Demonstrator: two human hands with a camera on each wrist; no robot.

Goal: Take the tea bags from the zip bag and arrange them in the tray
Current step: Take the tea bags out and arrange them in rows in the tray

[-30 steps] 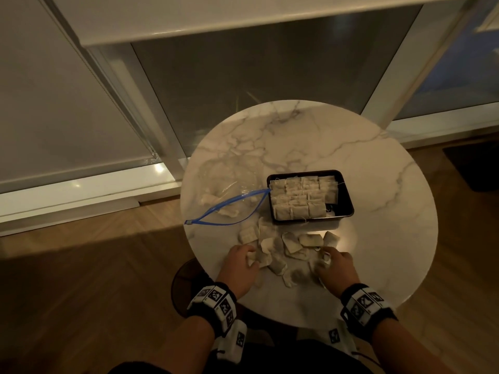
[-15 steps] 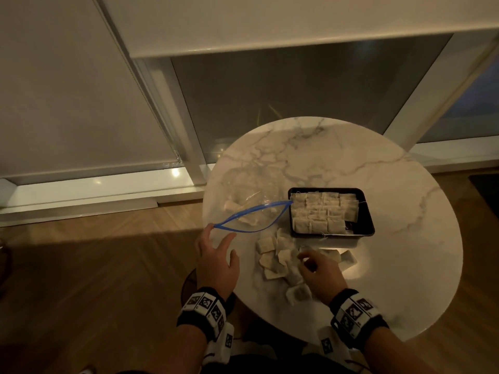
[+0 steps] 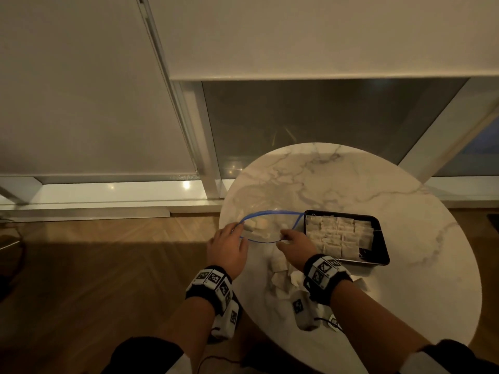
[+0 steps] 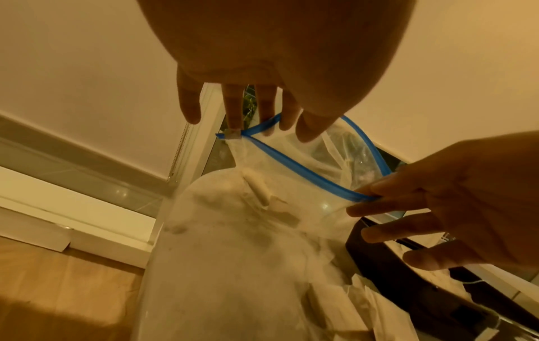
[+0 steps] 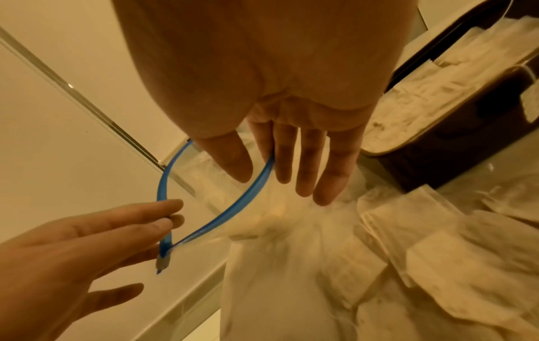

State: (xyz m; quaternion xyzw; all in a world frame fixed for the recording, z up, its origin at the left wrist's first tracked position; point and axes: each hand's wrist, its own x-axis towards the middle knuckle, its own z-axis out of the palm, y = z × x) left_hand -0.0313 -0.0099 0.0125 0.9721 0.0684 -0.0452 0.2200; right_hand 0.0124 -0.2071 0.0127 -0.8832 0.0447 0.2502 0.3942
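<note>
mostly filled tray (image 3: 383, 238); loose tea bags (image 3: 280, 279) near, few inside zip bag (image 3: 266, 225); left hand (image 3: 226, 249) and right hand (image 3: 297, 242) pinching its rim.

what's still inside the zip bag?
A few tea bags show through the clear zip bag, whose blue mouth is held open by the left hand and right hand. Exact count unclear; plastic folds obscure some.
</note>
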